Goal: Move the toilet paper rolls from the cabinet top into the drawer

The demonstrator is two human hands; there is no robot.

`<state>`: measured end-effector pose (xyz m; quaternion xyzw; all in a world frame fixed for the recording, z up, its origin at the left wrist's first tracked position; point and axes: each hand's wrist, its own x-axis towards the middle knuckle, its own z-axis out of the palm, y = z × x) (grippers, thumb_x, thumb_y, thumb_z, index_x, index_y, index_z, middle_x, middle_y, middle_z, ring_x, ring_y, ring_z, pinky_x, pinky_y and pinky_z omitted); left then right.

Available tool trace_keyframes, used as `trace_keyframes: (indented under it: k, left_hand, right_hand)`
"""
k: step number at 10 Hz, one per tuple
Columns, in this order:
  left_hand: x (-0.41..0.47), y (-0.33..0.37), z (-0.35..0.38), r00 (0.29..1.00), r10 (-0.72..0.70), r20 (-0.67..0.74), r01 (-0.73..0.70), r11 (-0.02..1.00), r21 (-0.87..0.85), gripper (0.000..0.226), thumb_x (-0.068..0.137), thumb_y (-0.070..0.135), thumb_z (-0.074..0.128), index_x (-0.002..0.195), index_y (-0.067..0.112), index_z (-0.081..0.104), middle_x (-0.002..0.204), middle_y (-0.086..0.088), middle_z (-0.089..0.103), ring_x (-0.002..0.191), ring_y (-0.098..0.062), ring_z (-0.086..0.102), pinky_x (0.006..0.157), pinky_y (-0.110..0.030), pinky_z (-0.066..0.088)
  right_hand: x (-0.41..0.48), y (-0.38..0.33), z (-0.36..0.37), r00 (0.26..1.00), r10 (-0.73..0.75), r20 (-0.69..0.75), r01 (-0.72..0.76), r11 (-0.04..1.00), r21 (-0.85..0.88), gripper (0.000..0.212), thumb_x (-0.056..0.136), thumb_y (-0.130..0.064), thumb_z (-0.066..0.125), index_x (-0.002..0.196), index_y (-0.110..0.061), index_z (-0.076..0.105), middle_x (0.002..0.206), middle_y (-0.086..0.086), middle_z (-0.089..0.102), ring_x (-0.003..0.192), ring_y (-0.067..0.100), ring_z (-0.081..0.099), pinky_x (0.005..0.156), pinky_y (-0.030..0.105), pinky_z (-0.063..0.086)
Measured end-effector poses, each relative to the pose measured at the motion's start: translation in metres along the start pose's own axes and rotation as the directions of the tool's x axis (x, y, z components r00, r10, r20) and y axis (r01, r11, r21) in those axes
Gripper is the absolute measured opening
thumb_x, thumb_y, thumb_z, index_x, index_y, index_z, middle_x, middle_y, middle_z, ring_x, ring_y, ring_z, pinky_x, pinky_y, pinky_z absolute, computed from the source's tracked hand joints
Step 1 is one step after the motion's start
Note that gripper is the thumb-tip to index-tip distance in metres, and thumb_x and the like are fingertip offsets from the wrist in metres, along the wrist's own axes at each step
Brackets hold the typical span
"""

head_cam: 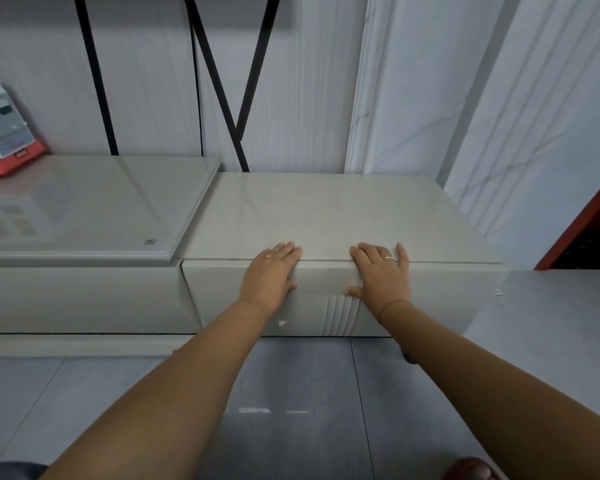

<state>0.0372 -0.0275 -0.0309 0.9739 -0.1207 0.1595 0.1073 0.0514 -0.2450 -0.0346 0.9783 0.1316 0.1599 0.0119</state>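
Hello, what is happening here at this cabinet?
A person presses both hands flat against the drawer front of a low cabinet. The left hand and right hand lie at its top edge, fingers reaching onto the cabinet top. The drawer looks closed. No toilet paper rolls are in view. A device stands on the neighbouring unit.

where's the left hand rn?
Head view, centre: left hand lies flat on the drawer front's top edge, beside the right hand, fingers over the cabinet top.

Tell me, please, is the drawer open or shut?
Shut: the drawer front sits flush under the cabinet top, both hands flat on it.
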Motion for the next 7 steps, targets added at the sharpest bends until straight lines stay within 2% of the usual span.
trace_keyframes:
  k: [1, 2, 3, 4, 5, 6, 7]
  left_hand:
    - [-0.001, -0.001, 0.002, 0.998, 0.027, -0.058, -0.027, 1.000, 0.015, 0.069, 0.083, 0.017, 0.067, 0.143, 0.018, 0.033, 0.153, -0.001, 0.030, 0.142, -0.017, 0.024, 0.112, -0.027, 0.010]
    - [-0.005, 0.001, 0.001, 0.998, 0.048, -0.040, -0.047, 0.998, 0.043, 0.070, 0.084, 0.019, 0.064, 0.145, 0.020, 0.029, 0.155, 0.001, 0.027, 0.142, -0.015, 0.021, 0.113, -0.025, 0.007]
    - [-0.009, 0.002, 0.002, 0.995, 0.075, -0.065, -0.071, 0.995, 0.070, 0.075, 0.073, 0.018, 0.076, 0.139, 0.015, 0.042, 0.148, -0.002, 0.040, 0.136, -0.017, 0.037, 0.113, -0.031, 0.022]
    - [-0.013, 0.005, 0.005, 0.986, 0.150, -0.068, -0.141, 0.983, 0.114, 0.085, 0.027, 0.029, 0.095, 0.108, 0.016, 0.071, 0.115, 0.000, 0.068, 0.105, -0.015, 0.065, 0.096, -0.031, 0.044]
    - [-0.006, -0.005, 0.012, 0.984, 0.173, -0.039, -0.164, 0.972, 0.166, 0.090, 0.011, 0.039, 0.093, 0.096, 0.018, 0.075, 0.108, 0.004, 0.071, 0.102, -0.009, 0.065, 0.109, -0.024, 0.014]
    - [-0.007, -0.005, 0.017, 0.967, 0.251, -0.041, -0.241, 0.956, 0.166, 0.063, 0.045, 0.038, 0.079, 0.106, 0.025, 0.068, 0.134, 0.003, 0.055, 0.137, 0.000, 0.027, 0.112, -0.022, 0.005]
    - [0.012, -0.024, 0.014, 0.904, 0.385, -0.185, -0.218, 0.788, 0.575, 0.027, 0.086, 0.015, 0.034, 0.105, 0.020, 0.053, 0.142, -0.008, 0.045, 0.130, -0.003, 0.041, 0.107, -0.019, 0.021]
  right_hand:
    - [0.000, 0.001, -0.001, 1.000, -0.005, -0.019, 0.005, 1.000, -0.019, 0.077, 0.071, -0.056, 0.069, 0.136, -0.024, 0.041, 0.140, -0.006, 0.045, 0.132, 0.017, 0.040, 0.116, 0.051, 0.002]
    - [0.000, 0.001, -0.004, 1.000, 0.000, 0.020, 0.001, 1.000, -0.011, 0.076, 0.071, -0.057, 0.068, 0.135, -0.026, 0.042, 0.140, -0.007, 0.045, 0.131, 0.017, 0.040, 0.116, 0.050, 0.002]
    - [-0.002, -0.003, -0.004, 1.000, 0.017, 0.000, -0.017, 0.999, 0.052, 0.078, 0.072, -0.053, 0.069, 0.139, -0.028, 0.039, 0.146, -0.007, 0.041, 0.135, 0.017, 0.036, 0.116, 0.047, 0.005]
    - [-0.010, -0.006, -0.004, 0.996, 0.022, -0.081, -0.012, 0.993, 0.121, 0.089, 0.042, -0.052, 0.087, 0.122, -0.021, 0.063, 0.129, -0.002, 0.062, 0.118, 0.017, 0.059, 0.112, 0.042, 0.022]
    - [-0.011, -0.006, 0.001, 0.985, 0.023, -0.171, 0.009, 0.983, 0.181, 0.095, 0.007, -0.049, 0.088, 0.095, -0.017, 0.078, 0.102, -0.001, 0.075, 0.095, 0.019, 0.070, 0.113, 0.032, 0.007]
    - [-0.004, -0.004, -0.004, 0.941, 0.029, -0.338, 0.079, 0.951, 0.300, 0.084, 0.019, -0.045, 0.088, 0.099, -0.026, 0.072, 0.104, -0.010, 0.070, 0.107, 0.011, 0.054, 0.115, 0.025, 0.003]
    - [0.002, -0.014, -0.030, 0.831, -0.119, -0.543, 0.261, 0.946, 0.192, 0.022, 0.088, -0.043, 0.039, 0.095, -0.026, 0.050, 0.100, -0.017, 0.064, 0.099, -0.007, 0.060, 0.114, 0.021, 0.012]
